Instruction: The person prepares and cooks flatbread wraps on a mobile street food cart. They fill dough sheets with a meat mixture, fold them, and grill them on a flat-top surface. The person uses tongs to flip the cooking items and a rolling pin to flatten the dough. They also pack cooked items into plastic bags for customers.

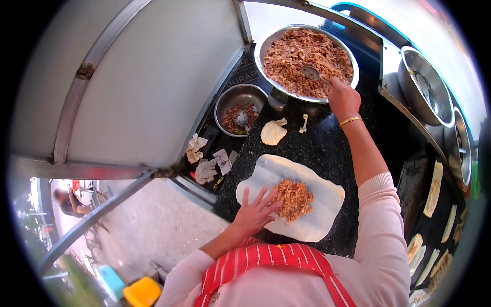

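Observation:
My right hand [342, 96] grips the handle of a metal spoon [310, 72], whose bowl rests on the minced filling [295, 53] in a large steel basin. Below it, a thin sheet of dough [326, 199] lies spread on the black speckled stone worktop [307, 149]. A mound of the same reddish filling [295, 201] sits near the middle of the sheet. My left hand [256, 213] lies over the sheet's left part with fingers spread, its fingertips at the mound's left edge. A rounded dough piece [273, 132] and a small dough scrap [303, 123] lie between the basin and the sheet.
Left of the basin stands a smaller steel bowl [220, 111] with filling and a spoon. Crumpled tissues [206, 170] lie at the worktop's left edge. Long filled flatbreads [433, 188] are on a dark surface at right, below steel bowls [425, 86] on a ledge. A person [71, 201] sits far left.

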The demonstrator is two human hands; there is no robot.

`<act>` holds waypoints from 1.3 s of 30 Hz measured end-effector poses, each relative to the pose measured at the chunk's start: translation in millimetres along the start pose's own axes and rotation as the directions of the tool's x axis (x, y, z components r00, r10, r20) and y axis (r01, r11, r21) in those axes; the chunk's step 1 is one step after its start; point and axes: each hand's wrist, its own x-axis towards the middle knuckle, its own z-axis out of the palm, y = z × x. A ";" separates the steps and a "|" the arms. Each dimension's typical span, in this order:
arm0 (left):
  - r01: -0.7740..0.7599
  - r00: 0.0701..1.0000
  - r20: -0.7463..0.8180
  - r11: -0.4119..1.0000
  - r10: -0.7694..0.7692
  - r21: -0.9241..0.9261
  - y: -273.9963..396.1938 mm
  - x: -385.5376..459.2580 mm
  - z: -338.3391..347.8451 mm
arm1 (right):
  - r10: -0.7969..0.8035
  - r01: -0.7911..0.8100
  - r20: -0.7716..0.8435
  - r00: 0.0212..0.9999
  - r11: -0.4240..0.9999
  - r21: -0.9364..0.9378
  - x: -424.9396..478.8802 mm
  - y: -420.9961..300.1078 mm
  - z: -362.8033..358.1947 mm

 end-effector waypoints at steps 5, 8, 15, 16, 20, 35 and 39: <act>0.187 0.982 0.000 0.982 -0.187 -0.029 -3.1 -2.2 0.6 | -0.253 0.251 -0.079 0.964 0.967 -0.034 22.7 -10.7 34.8; 0.235 0.969 -0.064 0.969 -0.240 -0.075 -1.3 -8.1 -6.0 | -0.342 0.343 0.016 0.939 0.939 -0.019 5.2 -22.4 25.8; 0.241 0.965 -0.098 0.969 -0.245 -0.051 -4.4 -13.4 -9.6 | -0.320 0.305 0.059 0.945 0.935 0.181 -3.1 -0.7 31.0; 0.209 0.970 -0.115 0.976 -0.215 -0.067 -7.5 -9.3 -10.7 | -0.308 0.298 -0.009 0.951 0.911 0.286 8.4 24.3 41.5; 0.174 0.974 -0.132 0.981 -0.184 -0.086 -3.2 -20.6 2.5 | 0.102 -0.466 0.483 0.870 0.495 0.734 -7.8 27.8 -6.8; -0.149 0.975 -0.174 0.988 0.141 -0.029 1.1 7.2 8.6 | 0.223 -0.202 -0.071 0.972 0.952 0.229 -378.1 -42.2 -105.9; -0.311 0.945 -0.101 0.950 0.311 0.016 14.4 18.2 15.3 | 0.533 -0.392 -0.110 0.839 0.732 0.557 -357.2 -46.7 -109.0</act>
